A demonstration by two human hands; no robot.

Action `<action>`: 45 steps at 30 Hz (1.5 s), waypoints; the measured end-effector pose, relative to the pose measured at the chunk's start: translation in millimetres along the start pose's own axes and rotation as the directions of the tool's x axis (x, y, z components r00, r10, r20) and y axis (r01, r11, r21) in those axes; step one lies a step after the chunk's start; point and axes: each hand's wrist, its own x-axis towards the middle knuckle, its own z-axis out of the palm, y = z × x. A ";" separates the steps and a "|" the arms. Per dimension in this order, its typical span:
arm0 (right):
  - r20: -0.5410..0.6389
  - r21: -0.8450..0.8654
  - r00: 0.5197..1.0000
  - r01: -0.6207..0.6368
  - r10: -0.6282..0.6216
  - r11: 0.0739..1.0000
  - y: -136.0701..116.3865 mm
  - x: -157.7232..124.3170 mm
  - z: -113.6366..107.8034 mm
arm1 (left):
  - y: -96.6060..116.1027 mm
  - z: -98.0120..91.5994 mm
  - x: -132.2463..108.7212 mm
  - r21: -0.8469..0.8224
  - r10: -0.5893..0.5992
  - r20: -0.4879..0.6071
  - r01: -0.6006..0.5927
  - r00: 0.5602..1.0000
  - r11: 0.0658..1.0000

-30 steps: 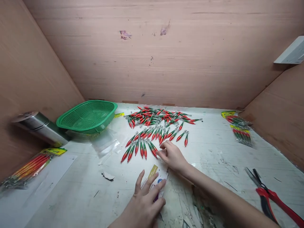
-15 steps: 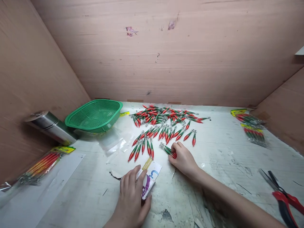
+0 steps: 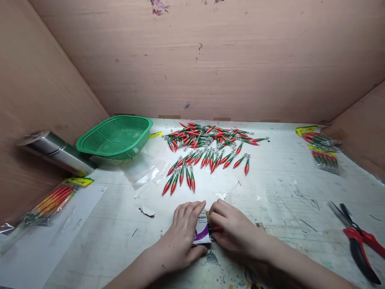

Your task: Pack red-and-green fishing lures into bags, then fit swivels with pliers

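Note:
My left hand (image 3: 181,237) is closed on a small white and purple card (image 3: 202,232) at the near middle of the white worktop (image 3: 270,180). My right hand (image 3: 233,228) is pinched on a few red and green fishing lures (image 3: 217,230), pressed against the card's right edge. Both hands touch each other over the card. Beyond them lie loose red and green lures, a short row (image 3: 180,180) nearest, a longer row (image 3: 216,158) behind it and a heap (image 3: 207,135) at the back.
A green mesh basket (image 3: 116,136) stands at the back left over clear plastic bags (image 3: 141,170). A steel flask (image 3: 52,150) lies left. Bagged lures lie at the near left (image 3: 51,200) and back right (image 3: 321,150). Red-handled pliers (image 3: 357,241) lie right. Wooden walls enclose the worktop.
My right hand picked a few lures from the short row and drew them back to the card. My left hand pulled the card nearer and both hands met over it.

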 end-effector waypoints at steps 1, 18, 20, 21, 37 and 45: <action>0.004 0.012 1.000 0.016 -0.016 1.000 0.0 0.3 -0.6 | 0.6 -2.2 -1.3 -0.013 -0.014 -0.016 0.014 1.000 1.000; -0.083 0.087 0.945 -0.308 0.315 0.947 -3.0 37.2 -17.2 | 11.0 -28.4 -18.5 -0.275 -0.460 -0.334 0.382 0.823 0.882; -0.107 0.039 0.905 -0.409 0.411 0.911 -3.7 61.8 -10.5 | 17.6 -11.8 -6.2 -0.466 -0.552 -0.237 0.405 0.799 0.787; -0.114 0.015 0.885 -0.454 0.452 0.891 -3.8 73.2 -6.9 | 17.1 -8.1 -3.7 -0.523 -0.576 -0.219 0.404 0.788 0.751; -0.164 0.000 0.917 -0.369 0.364 0.929 35.7 24.3 -48.3 | -13.0 -51.5 -52.7 0.382 -0.038 -0.413 0.211 0.910 0.900; 0.024 -0.068 0.999 -0.026 0.028 0.997 38.2 -23.0 -54.6 | 5.2 -38.0 10.1 0.126 -0.050 -0.005 0.050 0.999 0.991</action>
